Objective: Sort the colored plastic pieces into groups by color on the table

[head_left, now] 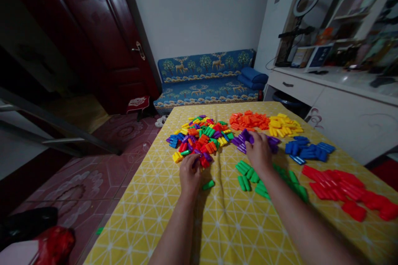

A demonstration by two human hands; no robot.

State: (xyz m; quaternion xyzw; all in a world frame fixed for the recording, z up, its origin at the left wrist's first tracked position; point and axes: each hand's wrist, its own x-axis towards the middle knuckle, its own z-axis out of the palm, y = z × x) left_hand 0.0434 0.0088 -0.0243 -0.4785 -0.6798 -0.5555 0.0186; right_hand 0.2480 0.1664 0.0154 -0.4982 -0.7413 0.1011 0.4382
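Note:
My left hand (pixel 190 174) is at the front edge of a pile of mixed-colour plastic pieces (pixel 202 134), small ridged blocks and tubes. Its fingers are curled into a pinch; whatever lies between them is hidden. Just right of that hand, a single green piece (pixel 208 185) lies on the cloth. My right hand (pixel 259 153) reaches over a purple pile (pixel 239 140), thumb and fingers closed around a purple piece at its near side. Part of that pile is hidden under the hand. Below the right forearm lie green pieces (pixel 245 169), partly covered by the arm.
On the yellow patterned tablecloth (pixel 155 219) are sorted piles: orange (pixel 248 121), yellow (pixel 284 125), blue (pixel 307 150) and red (pixel 338 184). Behind the table stands a blue sofa (pixel 202 87). A white dresser (pixel 351 112) is at right, a dark red door (pixel 102 29) at left.

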